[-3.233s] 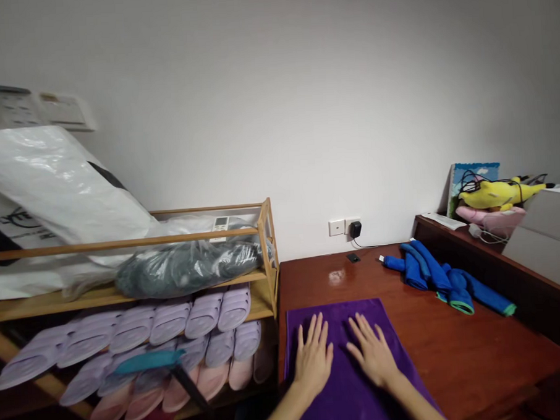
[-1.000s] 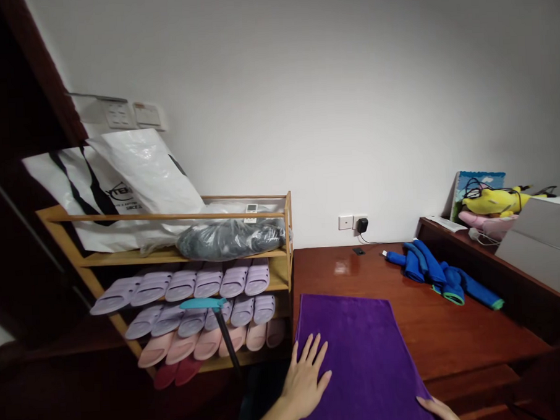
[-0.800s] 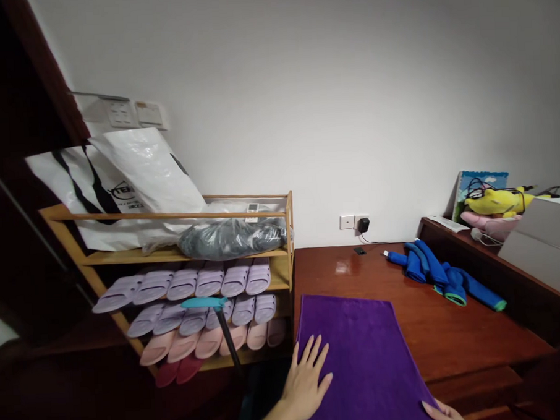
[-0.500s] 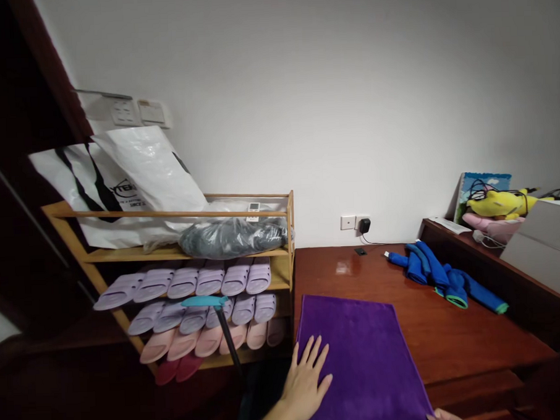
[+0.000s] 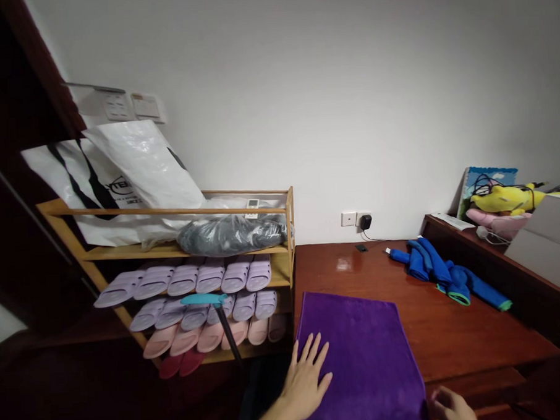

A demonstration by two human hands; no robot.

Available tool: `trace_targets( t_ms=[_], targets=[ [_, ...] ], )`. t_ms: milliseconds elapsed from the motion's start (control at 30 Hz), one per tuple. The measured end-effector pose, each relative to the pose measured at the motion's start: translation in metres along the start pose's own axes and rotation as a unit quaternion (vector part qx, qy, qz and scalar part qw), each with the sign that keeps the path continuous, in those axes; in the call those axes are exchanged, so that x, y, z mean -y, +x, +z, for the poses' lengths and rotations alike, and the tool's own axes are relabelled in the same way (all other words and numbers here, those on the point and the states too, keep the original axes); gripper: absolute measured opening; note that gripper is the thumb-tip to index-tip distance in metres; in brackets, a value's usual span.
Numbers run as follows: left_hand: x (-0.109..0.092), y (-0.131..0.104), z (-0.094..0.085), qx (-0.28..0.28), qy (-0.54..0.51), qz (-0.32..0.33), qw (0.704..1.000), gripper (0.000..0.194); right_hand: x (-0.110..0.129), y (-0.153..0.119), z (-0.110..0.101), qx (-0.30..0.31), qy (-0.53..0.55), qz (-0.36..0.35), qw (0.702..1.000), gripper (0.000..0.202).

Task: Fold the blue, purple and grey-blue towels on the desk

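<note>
Currently my left hand (image 5: 303,382) presses the purple cloth (image 5: 363,355), grip spread; right hand (image 5: 449,407) beside it, can't tell grip.

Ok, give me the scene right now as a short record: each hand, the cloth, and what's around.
left hand: spread flat on the left side of the purple cloth
right hand: by the cloth's right edge, fingers curled; contact unclear
purple cloth: laid out on the desk, near end out of view
left hand position: near the cloth's left edge
back right of desk: blue cloths with green edging, bunched
wall: black plug in a socket
left of desk: wooden rack with slippers and white bags
</note>
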State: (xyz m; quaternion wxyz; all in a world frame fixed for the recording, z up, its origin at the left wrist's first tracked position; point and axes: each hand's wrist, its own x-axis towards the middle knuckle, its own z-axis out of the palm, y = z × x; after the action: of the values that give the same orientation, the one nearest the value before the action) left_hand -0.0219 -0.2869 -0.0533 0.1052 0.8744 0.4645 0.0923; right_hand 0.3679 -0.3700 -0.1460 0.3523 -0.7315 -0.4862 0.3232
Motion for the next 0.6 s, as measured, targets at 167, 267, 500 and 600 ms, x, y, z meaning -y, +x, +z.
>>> trace_targets(
  t_ms=[167,267,500,600],
  targets=[
    [-0.015,0.022,0.008,-0.046,0.019,-0.025,0.998,0.055,0.053,0.005,0.025,-0.132,-0.168,-0.187,0.959,0.057],
    [-0.014,0.035,0.016,-0.038,0.015,-0.026,0.999,0.056,0.085,0.016,0.061,-0.092,-0.283,-0.214,0.931,0.066],
    [0.018,0.068,0.024,-0.046,0.025,-0.054,0.997,0.056,0.1,0.092,0.081,-0.048,-0.389,-0.214,0.895,0.073],
    [0.022,0.094,0.02,-0.045,0.029,-0.085,0.995,0.057,0.117,0.123,0.078,-0.037,-0.395,-0.218,0.892,0.073]
  ],
)
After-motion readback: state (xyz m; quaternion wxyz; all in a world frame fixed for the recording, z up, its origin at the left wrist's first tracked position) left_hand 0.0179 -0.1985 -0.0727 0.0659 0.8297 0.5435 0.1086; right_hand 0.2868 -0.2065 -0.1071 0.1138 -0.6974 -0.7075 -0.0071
